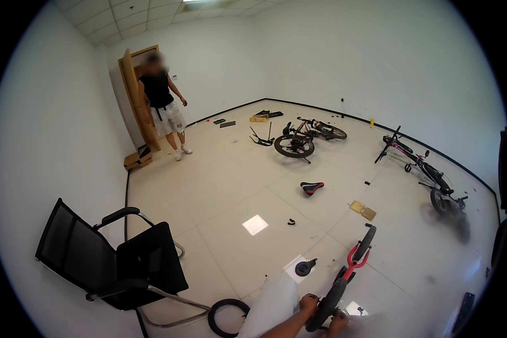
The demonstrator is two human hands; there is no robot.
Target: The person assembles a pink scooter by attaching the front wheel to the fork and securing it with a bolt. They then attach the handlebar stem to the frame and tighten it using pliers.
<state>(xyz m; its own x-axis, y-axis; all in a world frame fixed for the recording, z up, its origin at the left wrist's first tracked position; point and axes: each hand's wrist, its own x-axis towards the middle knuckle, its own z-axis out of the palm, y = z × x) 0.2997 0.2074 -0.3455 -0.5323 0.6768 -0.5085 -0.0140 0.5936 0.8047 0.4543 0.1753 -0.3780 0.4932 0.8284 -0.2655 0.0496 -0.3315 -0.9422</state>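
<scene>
A small bike with a red frame (pixel 357 260) stands in front of me at the lower right, its far black wheel (pixel 367 239) pointing away. Its near black wheel (pixel 331 298) sits between my hands. My left hand (pixel 308 304) is closed at the left side of this wheel, near its hub. On the other side, my right hand (pixel 338 322) is also closed, fingers pinched low by the hub. What either hand's fingertips grip is too small to make out. A round black part with a short arm (pixel 305 267) lies on the floor to the left of the bike.
A loose black tyre (pixel 229 303) lies by a black office chair (pixel 149 256) at left. Farther off are a bike saddle (pixel 311 188), yellowish boards (pixel 363 210), a toppled bike (pixel 304 141) and another at right (pixel 419 160). A person (pixel 162 101) stands by the open door (pixel 135 96).
</scene>
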